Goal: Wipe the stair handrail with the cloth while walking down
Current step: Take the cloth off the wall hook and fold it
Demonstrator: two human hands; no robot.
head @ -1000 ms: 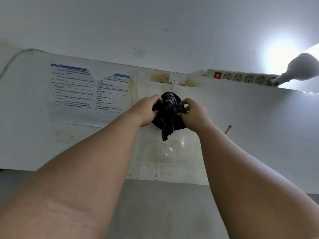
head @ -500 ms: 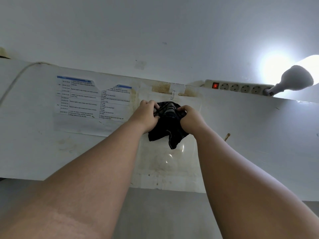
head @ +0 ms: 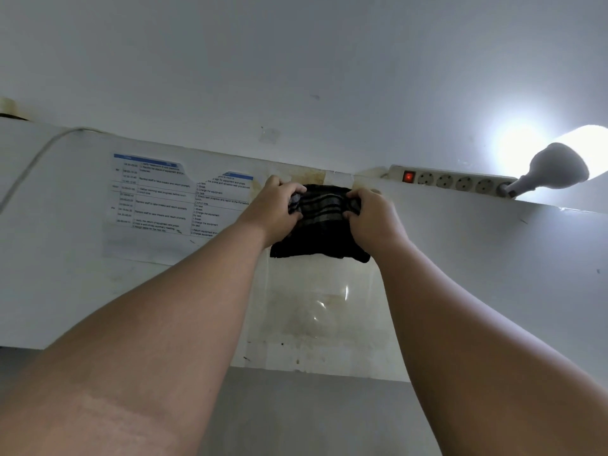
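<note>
A dark cloth (head: pixel 320 225) with grey stripes is stretched out between both my hands, held up against a white wall panel (head: pixel 460 258). My left hand (head: pixel 276 209) grips its left edge and my right hand (head: pixel 375 218) grips its right edge. The lower part of the cloth hangs loose below my hands. No stair handrail is in view.
A printed schedule sheet (head: pixel 158 199) is stuck to the panel on the left. A white power strip (head: pixel 454 182) with a lit red switch sits at the panel's top right, with a lamp (head: pixel 552 172) plugged in and shining. A cable (head: pixel 33 166) runs at far left.
The cloth was a bunched bundle hanging below a small wall hook. My hands have pulled apart and spread it out flat; the hook is now hidden behind it.
</note>
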